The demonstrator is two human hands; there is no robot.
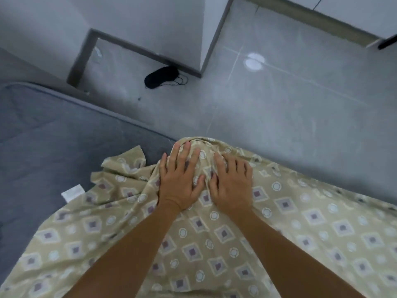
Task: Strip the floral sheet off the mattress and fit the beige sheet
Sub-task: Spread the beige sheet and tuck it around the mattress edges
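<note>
Both forearms reach forward, the left hand (pixel 181 177) and right hand (pixel 233 183) spread flat, fingers straight, pressing the beige sheet (pixel 214 244) over the mattress (pixel 53 136) corner — likely seating it there. The floral sheet is not in view.

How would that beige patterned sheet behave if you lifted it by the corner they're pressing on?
The beige sheet would probably hang limp: it already bunches into soft folds under the left hand and right hand. It looks thin, so likely light. Its loose edge on the mattress would probably drag along.
</note>
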